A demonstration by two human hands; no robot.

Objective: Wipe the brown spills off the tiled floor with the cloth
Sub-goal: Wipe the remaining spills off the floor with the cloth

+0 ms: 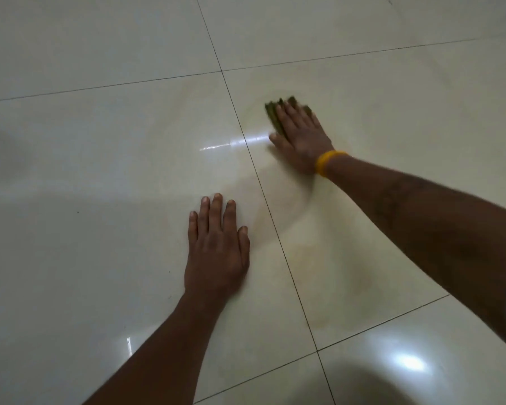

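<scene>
Glossy cream tiled floor point(100, 141) filling the whole head view, dark grout lines point(289, 267) crossing it, ceiling-light glare bottom right and mid-frame.

Nearest: faint brown-yellow smear point(360, 282) on the tile right of the long grout line, under the right forearm. Thin film, no pooled liquid visible. Looks spread, not lifted. Counts as work left.

Next out: left hand point(216, 249) flat on the floor, palm down, fingers straight and close together, gripping nothing. Judged as a brace only. Sits just left of the same grout line, on tile that looks mostly clean.

Between the hands: curved wet streak point(298, 206) arcing across the grout line, edge of a wiped swath. Pale tint inside the arc, so some residue probably remains there too.

Farther: right hand point(300, 135), yellow wristband point(327, 162) on the wrist, pressed palm-down on a green cloth point(275, 118). Fingers spread over the cloth, pinning it to the floor rather than clutching it. Cloth bunched, poking out past the fingertips and the thumb side. Motion blur on hand and cloth, so mid-stroke by the look of it.

Beyond the cloth: far tiles look dry and unmarked.

Progress estimate: past halfway. No dark brown puddle anywhere in view, only diluted haze. Remaining: near smear by the right forearm, haze inside the arc, likely a final pass with a cleaner face of the cloth. Off-frame spills, cannot tell.
</scene>
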